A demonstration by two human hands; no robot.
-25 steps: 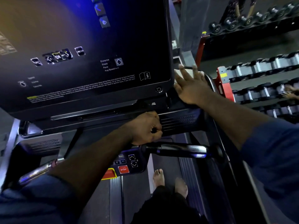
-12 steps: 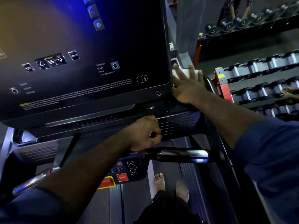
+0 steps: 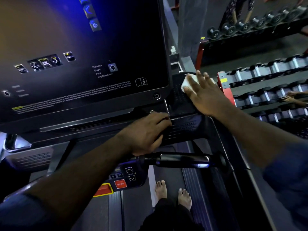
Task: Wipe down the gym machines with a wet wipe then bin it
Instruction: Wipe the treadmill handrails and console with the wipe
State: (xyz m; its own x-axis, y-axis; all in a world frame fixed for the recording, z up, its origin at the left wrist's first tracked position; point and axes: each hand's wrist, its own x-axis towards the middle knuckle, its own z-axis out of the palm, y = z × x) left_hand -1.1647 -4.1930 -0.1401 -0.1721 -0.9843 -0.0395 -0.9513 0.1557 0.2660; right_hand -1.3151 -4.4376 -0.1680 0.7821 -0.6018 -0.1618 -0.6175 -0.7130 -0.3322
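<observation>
Here right hand (image 3: 205, 95) presses white wipe (image 3: 190, 81) flat onto treadmill console (image 3: 180, 104)

The right hand (image 3: 205, 97) lies flat (fingers (image 3: 199, 77) spread); the left hand (image 3: 146, 134) loosely curled

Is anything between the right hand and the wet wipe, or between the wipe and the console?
Nothing visible. The right hand presses flat on the wet wipe, which lies directly on the treadmill console's side panel. The left hand rests lower, clear of it.
</observation>
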